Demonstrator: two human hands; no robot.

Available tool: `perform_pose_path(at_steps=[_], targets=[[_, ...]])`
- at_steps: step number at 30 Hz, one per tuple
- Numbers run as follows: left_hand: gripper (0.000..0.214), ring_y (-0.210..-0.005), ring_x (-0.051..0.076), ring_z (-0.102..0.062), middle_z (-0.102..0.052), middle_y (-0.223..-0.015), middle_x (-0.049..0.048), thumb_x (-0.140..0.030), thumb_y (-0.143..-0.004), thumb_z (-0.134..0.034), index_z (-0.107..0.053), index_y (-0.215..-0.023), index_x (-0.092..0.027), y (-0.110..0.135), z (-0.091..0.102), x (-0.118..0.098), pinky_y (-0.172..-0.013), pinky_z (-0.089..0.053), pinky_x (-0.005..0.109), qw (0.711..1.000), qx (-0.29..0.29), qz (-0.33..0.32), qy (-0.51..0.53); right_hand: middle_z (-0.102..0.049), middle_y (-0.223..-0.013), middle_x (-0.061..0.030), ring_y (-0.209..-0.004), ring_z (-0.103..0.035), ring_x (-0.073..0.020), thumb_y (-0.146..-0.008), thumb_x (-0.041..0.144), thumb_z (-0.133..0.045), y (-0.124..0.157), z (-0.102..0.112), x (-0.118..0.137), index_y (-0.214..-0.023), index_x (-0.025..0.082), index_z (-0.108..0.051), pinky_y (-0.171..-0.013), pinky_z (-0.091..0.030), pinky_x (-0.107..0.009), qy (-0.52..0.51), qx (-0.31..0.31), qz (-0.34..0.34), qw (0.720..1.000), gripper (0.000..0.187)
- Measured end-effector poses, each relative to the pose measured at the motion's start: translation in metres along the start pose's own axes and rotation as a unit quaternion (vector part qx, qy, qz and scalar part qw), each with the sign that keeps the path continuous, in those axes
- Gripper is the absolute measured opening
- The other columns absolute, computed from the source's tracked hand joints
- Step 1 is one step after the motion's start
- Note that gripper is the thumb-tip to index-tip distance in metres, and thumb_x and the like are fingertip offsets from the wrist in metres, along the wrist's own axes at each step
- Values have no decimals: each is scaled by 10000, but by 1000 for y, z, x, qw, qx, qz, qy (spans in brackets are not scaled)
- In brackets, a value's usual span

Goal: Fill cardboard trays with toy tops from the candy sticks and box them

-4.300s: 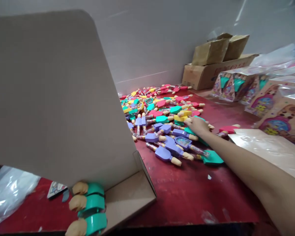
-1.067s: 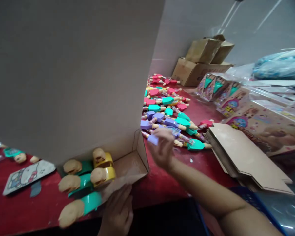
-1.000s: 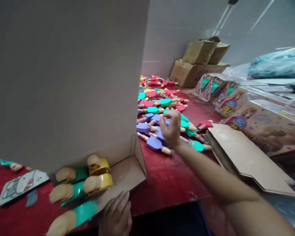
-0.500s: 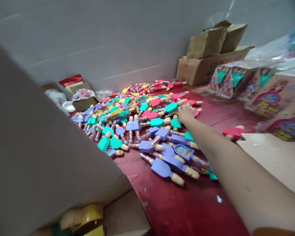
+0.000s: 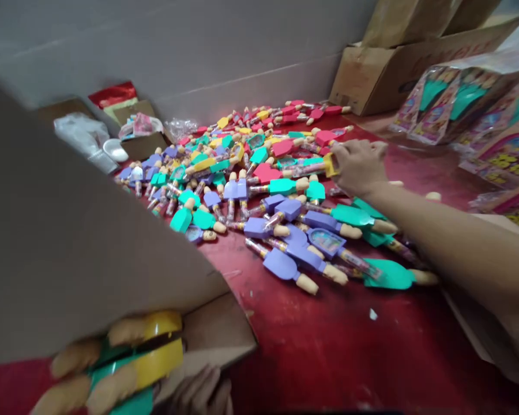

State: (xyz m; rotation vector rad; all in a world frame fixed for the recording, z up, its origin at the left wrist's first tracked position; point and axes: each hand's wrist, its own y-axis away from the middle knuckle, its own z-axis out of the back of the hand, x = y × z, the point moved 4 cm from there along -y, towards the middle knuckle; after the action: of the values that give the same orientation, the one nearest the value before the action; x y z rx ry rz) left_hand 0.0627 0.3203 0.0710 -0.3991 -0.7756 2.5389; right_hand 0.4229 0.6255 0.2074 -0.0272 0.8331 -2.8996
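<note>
My right hand [image 5: 358,168] reaches out over a pile of popsicle-shaped toys [image 5: 242,184] on the red table. Its fingers are closed on a yellow toy [image 5: 328,164] at the pile's right side. Purple and green toys lie just below the forearm. At the bottom edge, the fingers of my left hand [image 5: 198,393] curl under the front of an open cardboard box [image 5: 216,331], gripping it. The box's tall flap [image 5: 78,248] fills the left of the view. Inside the box lie yellow toys [image 5: 158,349] and green ones with tan handles.
Brown cartons [image 5: 384,69] stand against the wall at the back right, with printed display boxes [image 5: 467,109] beside them. A small box with a white bowl [image 5: 115,151] and a plastic bag [image 5: 80,135] sits at the back left. Flat cardboard [image 5: 480,331] lies under my right forearm.
My right hand, which lay stretched over the pile half a second ago, has closed on a yellow toy. The view has moved closer and lower, and my left hand's fingers show again.
</note>
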Motion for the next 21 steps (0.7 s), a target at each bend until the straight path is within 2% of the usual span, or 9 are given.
perform_pose_path(at_steps=[3,5,7,9,11,14,17,19,21], targets=[[182,-846,192,-635,-668,-862,73,-96,-772,-468,-606,-832,-199,7,28,-16,-760,-499,339,993,-56,8,99,-625,-997,-40,-958,-532,-220,-780,269,-572,62,54,64,-972,271,-644,-846,-385,-398,-53,14,205,977,205],[159,-752,153,-611,-639,-802,60,-127,-821,-422,-553,-892,-181,2,30,-27,-691,-506,288,958,-40,-6,285,-619,-786,-11,-713,-514,-169,-849,261,-444,127,93,128,-892,314,-629,-609,-388,-327,-149,-44,527,835,198],[246,-761,162,-619,-618,-839,75,-352,-903,-414,-484,-1059,-175,-1,18,-38,-651,-519,277,850,78,38,520,-614,-772,-29,-671,-505,-179,-810,78,-369,180,110,177,-896,282,-626,-562,-384,-342,-118,-12,614,780,340],[516,-630,142,-598,-582,-791,49,-575,-866,-442,-375,-1168,-162,6,8,-49,-540,-503,250,690,201,116,686,-641,-874,-38,-746,-534,-194,-790,54,-382,215,119,214,-969,273,-620,-593,-422,-354,-107,10,621,776,370],[616,-560,114,-542,-551,-756,24,-652,-824,-460,-353,-1165,-151,17,9,-52,-496,-470,231,639,230,186,710,-630,-1055,-38,-925,-557,-226,-826,156,-468,232,121,238,-1106,308,-576,-723,-473,-391,-176,41,559,809,337],[567,-745,157,-567,-586,-892,94,-630,-867,-382,-402,-1139,-134,33,25,-35,-638,-494,280,755,141,247,591,-481,-1303,-53,-1186,-466,-303,-785,560,-581,234,119,249,-1300,401,-399,-907,-459,-511,-464,36,289,837,569],[526,-763,187,-594,-621,-935,117,-566,-905,-330,-406,-1181,-124,43,39,-24,-634,-490,299,837,126,204,491,-521,-1208,-80,-1037,-578,-287,-787,631,-538,250,101,260,-1294,387,-367,-759,-540,-469,-631,69,44,772,588],[476,-717,186,-604,-635,-903,98,-528,-920,-326,-434,-1171,-139,47,45,-20,-597,-480,291,877,131,150,438,-611,-945,-49,-753,-637,-229,-818,507,-578,264,87,277,-1166,316,-471,-591,-548,-372,-651,173,-28,739,410],[362,-761,176,-604,-627,-908,80,-450,-943,-333,-474,-1117,-167,52,52,-10,-639,-484,282,915,42,130,380,-592,-794,-10,-633,-604,-189,-788,452,-639,265,78,287,-1013,277,-524,-543,-528,-327,-674,179,-93,710,308]])
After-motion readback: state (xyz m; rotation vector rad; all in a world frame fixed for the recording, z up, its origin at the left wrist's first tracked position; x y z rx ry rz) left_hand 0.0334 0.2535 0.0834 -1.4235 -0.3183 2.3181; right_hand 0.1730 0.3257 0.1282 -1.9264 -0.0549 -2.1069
